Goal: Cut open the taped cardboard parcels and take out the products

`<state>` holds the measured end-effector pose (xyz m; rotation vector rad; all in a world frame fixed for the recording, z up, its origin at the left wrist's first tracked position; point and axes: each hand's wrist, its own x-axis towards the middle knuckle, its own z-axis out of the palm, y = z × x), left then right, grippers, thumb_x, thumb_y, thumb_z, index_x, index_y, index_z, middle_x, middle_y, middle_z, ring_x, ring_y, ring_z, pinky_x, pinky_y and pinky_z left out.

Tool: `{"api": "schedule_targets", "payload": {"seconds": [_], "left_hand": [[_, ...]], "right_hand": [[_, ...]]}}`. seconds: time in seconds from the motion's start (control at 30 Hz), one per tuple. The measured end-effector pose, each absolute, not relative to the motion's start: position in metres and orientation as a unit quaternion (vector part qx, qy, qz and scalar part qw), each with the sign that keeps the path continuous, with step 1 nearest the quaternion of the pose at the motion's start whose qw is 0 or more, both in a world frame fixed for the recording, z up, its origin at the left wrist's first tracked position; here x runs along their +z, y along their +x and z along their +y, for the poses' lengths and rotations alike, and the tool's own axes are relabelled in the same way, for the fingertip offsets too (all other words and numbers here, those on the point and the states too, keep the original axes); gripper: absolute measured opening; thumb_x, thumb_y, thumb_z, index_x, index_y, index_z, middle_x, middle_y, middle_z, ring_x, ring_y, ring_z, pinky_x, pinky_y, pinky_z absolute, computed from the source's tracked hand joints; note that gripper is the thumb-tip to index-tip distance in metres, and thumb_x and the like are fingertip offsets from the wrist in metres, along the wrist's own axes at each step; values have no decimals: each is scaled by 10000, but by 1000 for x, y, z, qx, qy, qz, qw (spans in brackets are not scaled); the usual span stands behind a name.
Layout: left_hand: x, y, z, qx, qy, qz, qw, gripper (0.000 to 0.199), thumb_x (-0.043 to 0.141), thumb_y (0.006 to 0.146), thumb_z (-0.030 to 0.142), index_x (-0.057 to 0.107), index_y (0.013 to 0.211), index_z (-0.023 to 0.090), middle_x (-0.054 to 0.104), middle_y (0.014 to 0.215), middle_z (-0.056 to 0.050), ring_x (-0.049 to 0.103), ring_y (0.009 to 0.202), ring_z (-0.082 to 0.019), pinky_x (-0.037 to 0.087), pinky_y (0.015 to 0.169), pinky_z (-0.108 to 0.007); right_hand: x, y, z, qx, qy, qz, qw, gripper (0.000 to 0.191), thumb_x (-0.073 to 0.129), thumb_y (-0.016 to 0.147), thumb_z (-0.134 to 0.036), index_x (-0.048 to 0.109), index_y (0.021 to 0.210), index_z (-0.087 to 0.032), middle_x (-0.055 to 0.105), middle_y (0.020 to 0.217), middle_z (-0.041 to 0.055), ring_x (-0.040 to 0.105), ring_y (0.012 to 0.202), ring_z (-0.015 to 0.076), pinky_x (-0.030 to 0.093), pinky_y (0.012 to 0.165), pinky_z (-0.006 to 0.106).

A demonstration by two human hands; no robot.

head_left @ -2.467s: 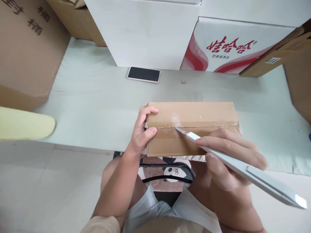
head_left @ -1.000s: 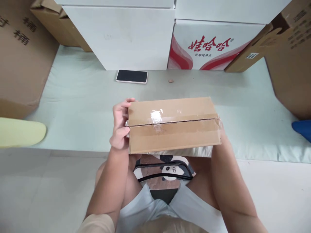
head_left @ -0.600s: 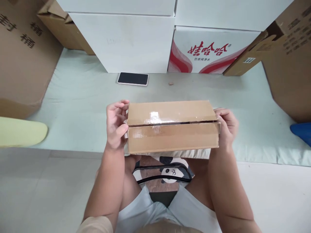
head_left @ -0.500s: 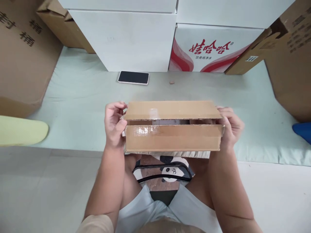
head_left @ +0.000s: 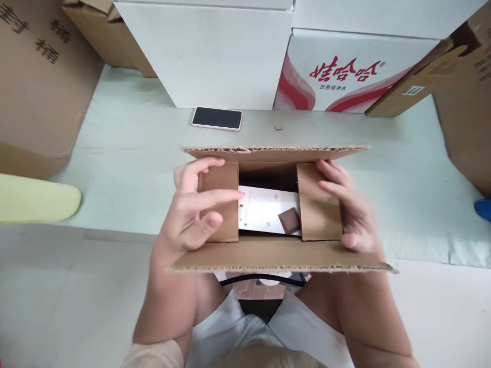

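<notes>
A brown cardboard box (head_left: 284,253) stands in front of me with its two long flaps spread apart. Its short side flaps still fold inward over the left and right ends. Through the gap between them shows a white box or card (head_left: 261,209) with small printed marks and a dark brown square. My left hand (head_left: 195,204) is over the left side flap, fingers apart, its index finger reaching to the flap's inner edge. On the right side flap (head_left: 320,204) rest the spread fingers of my right hand (head_left: 353,209). Neither hand grips anything.
A phone (head_left: 217,118) lies on the pale green covered surface (head_left: 123,153), with a small brown scrap (head_left: 278,127) to its right. White cartons (head_left: 226,56) are stacked behind it. Large brown cartons (head_left: 42,97) stand at both sides. A yellow-green rounded object (head_left: 38,199) lies at left.
The box's long flaps, nearly closed before, have swung open, one away and one toward me. My hands have moved from the box's ends to its side flaps, and the white item inside is exposed.
</notes>
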<state>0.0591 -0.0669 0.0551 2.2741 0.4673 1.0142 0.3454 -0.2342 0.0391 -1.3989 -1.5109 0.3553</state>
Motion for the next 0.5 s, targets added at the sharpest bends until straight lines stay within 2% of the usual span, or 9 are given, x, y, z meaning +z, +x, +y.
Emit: {"api": "schedule_targets", "payload": {"seconds": [0.07,0.13,0.27,0.37,0.43,0.5], "left_hand": [[63,55,-75,352,875,171,287,539,458,975,692,841,1096,332,559,1509,-79,409,1363,-423,281,1200,-692],[66,53,-79,329,886,170,277,533,461,973,666,842,1060,303,557,1489,-100,387,1380,-439,246,1216,-716],[62,51,-76,329,888,154,282,630,275,1034,628,823,1042,318,516,1426,-108,413,1362,-390,256,1234,-657],[55,51,-71,366,864,127,321,663,214,1037,656,799,1014,346,492,1354,-95,452,1329,-346,307,1232,-581],[52,52,-70,389,843,112,354,586,278,1025,665,761,973,336,481,1337,-86,506,1263,-322,388,1184,-547],[49,52,-70,399,825,116,383,477,383,1000,666,707,955,320,464,1353,-78,542,1201,-307,448,1131,-533]], "right_hand": [[49,347,-235,150,-547,-676,471,641,523,885,-819,763,1277,-371,535,1615,23,393,1557,399,251,1291,679],[56,346,-237,158,-553,-698,427,624,420,956,-765,793,1242,-355,508,1629,9,357,1562,404,196,1309,681],[71,340,-248,175,-582,-711,355,641,299,1029,-635,812,1237,-313,481,1624,10,290,1565,413,118,1337,651],[82,332,-256,182,-590,-715,329,653,233,1051,-564,793,1279,-316,518,1586,7,320,1542,422,111,1329,661],[85,327,-258,182,-590,-719,321,656,212,1054,-551,798,1254,-334,550,1551,8,369,1510,423,101,1319,676],[82,323,-258,167,-589,-719,330,645,217,1056,-546,820,1148,-336,576,1511,16,396,1488,420,128,1308,687]]}}
